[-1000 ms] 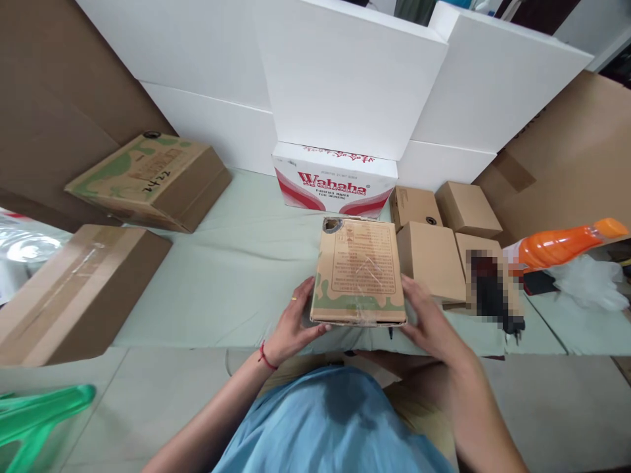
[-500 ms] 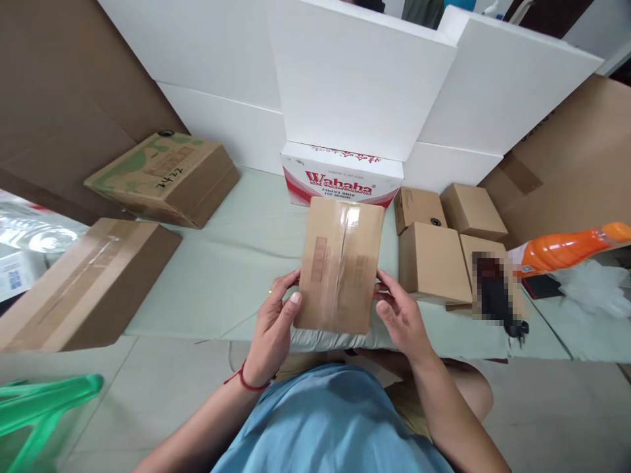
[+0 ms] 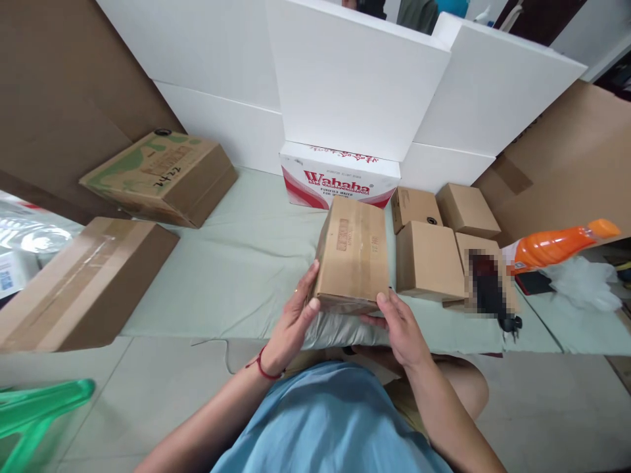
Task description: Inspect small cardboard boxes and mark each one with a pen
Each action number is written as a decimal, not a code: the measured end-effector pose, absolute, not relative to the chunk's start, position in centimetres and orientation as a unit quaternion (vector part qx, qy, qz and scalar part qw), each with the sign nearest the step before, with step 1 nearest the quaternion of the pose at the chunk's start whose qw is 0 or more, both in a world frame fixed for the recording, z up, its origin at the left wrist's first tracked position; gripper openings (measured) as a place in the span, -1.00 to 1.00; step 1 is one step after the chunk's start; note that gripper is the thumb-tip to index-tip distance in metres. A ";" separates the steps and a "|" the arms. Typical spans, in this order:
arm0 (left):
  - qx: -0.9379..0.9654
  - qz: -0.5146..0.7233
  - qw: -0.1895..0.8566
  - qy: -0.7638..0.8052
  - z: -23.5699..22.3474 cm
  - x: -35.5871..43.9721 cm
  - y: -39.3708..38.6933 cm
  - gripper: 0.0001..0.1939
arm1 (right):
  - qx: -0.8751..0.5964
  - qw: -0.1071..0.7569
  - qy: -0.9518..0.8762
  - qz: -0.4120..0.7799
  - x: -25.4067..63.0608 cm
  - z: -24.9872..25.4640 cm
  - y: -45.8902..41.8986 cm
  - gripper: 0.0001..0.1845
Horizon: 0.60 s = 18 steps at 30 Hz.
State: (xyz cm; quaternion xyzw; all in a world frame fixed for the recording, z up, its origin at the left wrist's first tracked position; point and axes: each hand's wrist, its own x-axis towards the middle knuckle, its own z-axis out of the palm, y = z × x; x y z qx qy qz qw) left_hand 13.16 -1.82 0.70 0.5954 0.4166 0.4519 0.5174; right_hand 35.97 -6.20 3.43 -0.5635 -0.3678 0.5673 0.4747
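Note:
A taped brown cardboard box (image 3: 355,253) with faint red print is between my two hands, near the front edge of the cloth-covered table (image 3: 231,263). My left hand (image 3: 294,323) grips its lower left corner, the thumb at the front and the fingers along the left side. At the lower right corner, my right hand (image 3: 401,328) has its thumb on the box and some fingers reaching under its front edge. The box's underside is hidden, so I cannot tell whether it rests on the cloth. Behind it stands a white and red Wahaha carton (image 3: 340,176).
Several smaller brown boxes (image 3: 428,259) stand to the right, beside an orange bottle (image 3: 557,249) and a crumpled clear plastic bag (image 3: 584,286). On the left are a green-printed carton (image 3: 162,174) and a long taped box (image 3: 89,282). White panels (image 3: 355,79) rise behind.
The box has shifted right and tipped, so its left side and front face now show. Both my hands have moved with it, the left one to the right and the right one lower on the corner.

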 end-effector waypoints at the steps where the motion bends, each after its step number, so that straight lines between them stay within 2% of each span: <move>1: 0.622 0.447 0.510 0.393 1.9 13.1 -2.1 -0.25 | -0.564 0.484 -0.355 0.567 36.2 4.0 -6.8 -0.41; 5: 0.747 0.430 0.396 0.316 7.5 14.0 -2.2 -0.22 | -0.565 0.540 -0.308 0.543 37.5 6.4 -8.5 -0.46; 9: 0.837 0.401 0.286 0.236 11.1 18.5 -0.7 -0.17 | -0.509 0.666 -0.262 0.479 40.9 8.2 -8.1 -0.61; 13: 0.897 0.351 0.202 0.177 12.0 25.7 1.9 -0.15 | -0.448 0.751 -0.228 0.429 46.0 8.4 -6.8 -0.70; 18: 0.939 0.269 0.122 0.174 11.4 32.7 4.1 -0.21 | -0.483 0.768 -0.173 0.384 50.2 6.5 -5.9 -0.63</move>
